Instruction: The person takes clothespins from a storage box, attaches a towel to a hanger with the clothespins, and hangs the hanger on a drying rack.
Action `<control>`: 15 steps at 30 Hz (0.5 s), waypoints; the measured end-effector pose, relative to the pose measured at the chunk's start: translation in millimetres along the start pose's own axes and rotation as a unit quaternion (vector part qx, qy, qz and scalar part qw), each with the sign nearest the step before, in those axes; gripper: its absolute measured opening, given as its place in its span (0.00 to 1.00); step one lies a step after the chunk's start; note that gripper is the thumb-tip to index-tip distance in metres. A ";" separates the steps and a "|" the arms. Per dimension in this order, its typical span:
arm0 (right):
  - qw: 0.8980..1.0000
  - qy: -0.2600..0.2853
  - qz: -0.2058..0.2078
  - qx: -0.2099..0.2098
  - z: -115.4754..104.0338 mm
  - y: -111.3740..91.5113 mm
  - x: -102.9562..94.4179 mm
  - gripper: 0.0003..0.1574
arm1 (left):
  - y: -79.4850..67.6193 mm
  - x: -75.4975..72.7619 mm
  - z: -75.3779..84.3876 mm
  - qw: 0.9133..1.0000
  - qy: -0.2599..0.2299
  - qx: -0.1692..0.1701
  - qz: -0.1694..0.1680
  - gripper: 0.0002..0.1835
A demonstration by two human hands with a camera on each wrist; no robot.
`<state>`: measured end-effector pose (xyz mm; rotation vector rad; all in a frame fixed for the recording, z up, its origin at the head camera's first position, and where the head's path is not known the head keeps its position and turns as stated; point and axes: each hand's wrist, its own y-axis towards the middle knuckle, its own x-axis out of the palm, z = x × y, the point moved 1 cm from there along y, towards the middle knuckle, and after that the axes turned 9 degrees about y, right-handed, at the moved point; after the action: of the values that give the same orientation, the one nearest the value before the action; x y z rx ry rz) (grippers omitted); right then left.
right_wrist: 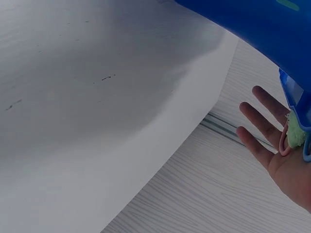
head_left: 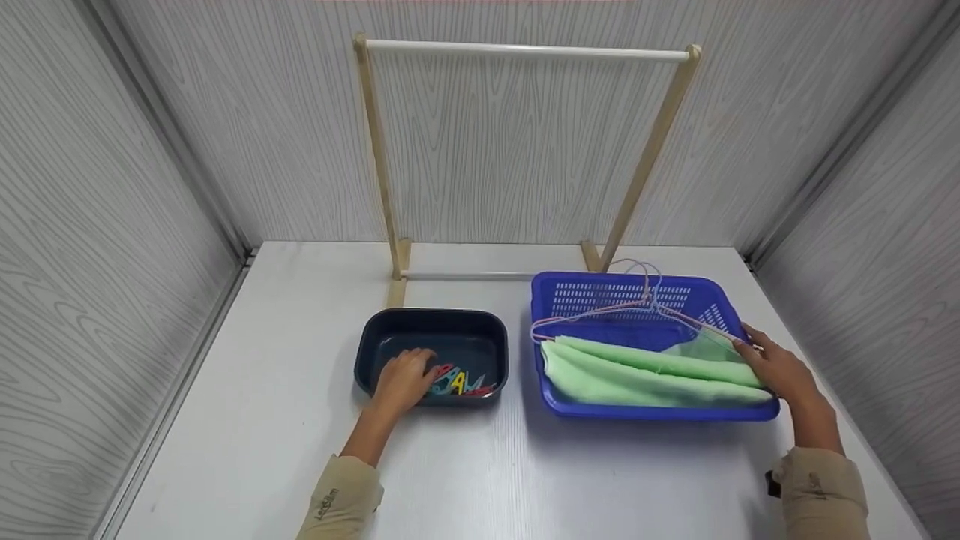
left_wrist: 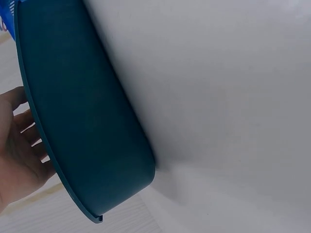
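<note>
My left hand [head_left: 405,379] reaches over the near rim of a dark teal plastic tub [head_left: 363,352], its fingers loosely bent and nothing in them. Several coloured clothespins [head_left: 457,382] lie in the tub just right of those fingers. At the right end of a blue plastic basket [head_left: 660,412], my right hand [head_left: 784,373] rests against the rim, by the hanger ends; the right wrist view shows its fingers [right_wrist: 262,119] straight and spread outside the wall. Folded light green cloth [head_left: 652,382] lies in the basket, with a pink and a blue hanger [head_left: 658,289] whose hooks stick up at the back.
Behind the tub and basket stands a rack with wooden side posts [head_left: 379,150] and a white top rod [head_left: 525,50]. Wood-grain panels [head_left: 120,262] enclose the white table [head_left: 300,300] at the back and both sides.
</note>
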<state>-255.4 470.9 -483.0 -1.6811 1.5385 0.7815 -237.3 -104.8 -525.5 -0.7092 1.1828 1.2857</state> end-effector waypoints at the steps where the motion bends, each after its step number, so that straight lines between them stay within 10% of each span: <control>1: 1.000 0.002 0.003 -0.007 -1.0 0.1 -0.2 0.46 | -0.1 0.1 0.2 1.000 -0.001 0.002 0.000 0.13; 8: 0.997 -0.002 0.017 -0.081 -8.5 4.9 1.3 0.37 | 1.1 1.3 0.5 1.000 0.004 0.013 0.002 0.12; 15: 0.999 0.006 0.017 -0.049 -8.5 6.3 4.7 0.40 | 0.8 0.9 1.1 1.000 0.004 0.007 -0.005 0.12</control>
<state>-261.5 461.1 -482.7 -1.7382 1.5632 0.8790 -237.9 -103.3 -525.9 -0.7086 1.1924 1.2662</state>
